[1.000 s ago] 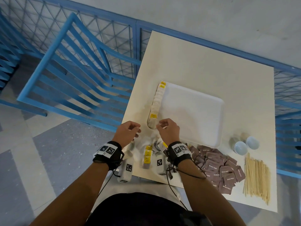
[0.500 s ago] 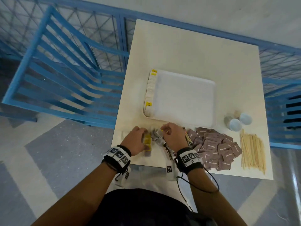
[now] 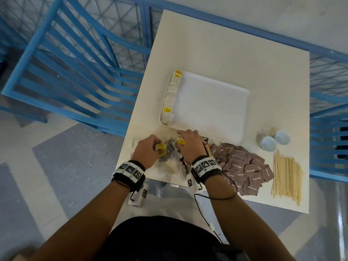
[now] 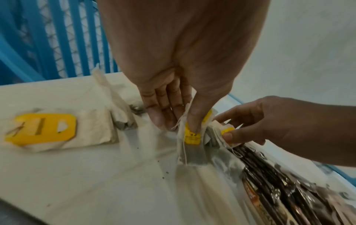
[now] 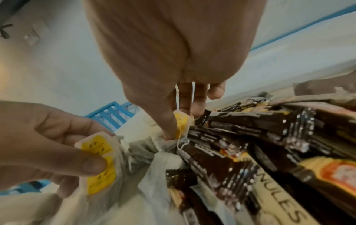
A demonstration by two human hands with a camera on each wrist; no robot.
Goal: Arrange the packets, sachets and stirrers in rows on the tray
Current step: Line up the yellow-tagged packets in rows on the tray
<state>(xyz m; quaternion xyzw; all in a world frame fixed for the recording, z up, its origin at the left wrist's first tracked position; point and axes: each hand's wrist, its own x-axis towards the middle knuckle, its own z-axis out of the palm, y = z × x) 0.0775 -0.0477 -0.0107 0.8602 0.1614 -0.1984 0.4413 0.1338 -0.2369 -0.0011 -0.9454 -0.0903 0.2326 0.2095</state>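
Two tea bags (image 3: 161, 147) pinched, both grips.

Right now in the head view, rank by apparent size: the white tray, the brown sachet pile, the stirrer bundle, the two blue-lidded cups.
1. white tray
2. brown sachet pile
3. stirrer bundle
4. blue-lidded cups, together smallest

Both hands have been drawn back from the near left corner of the tray (image 3: 243, 113) to the loose tea bags on the bench (image 3: 207, 44) just near of it. One yellow-tagged tea bag (image 3: 161, 147) is now pinched by the left hand (image 3: 146, 151), and another tea bag (image 3: 181, 142) by the right hand (image 3: 190, 144)
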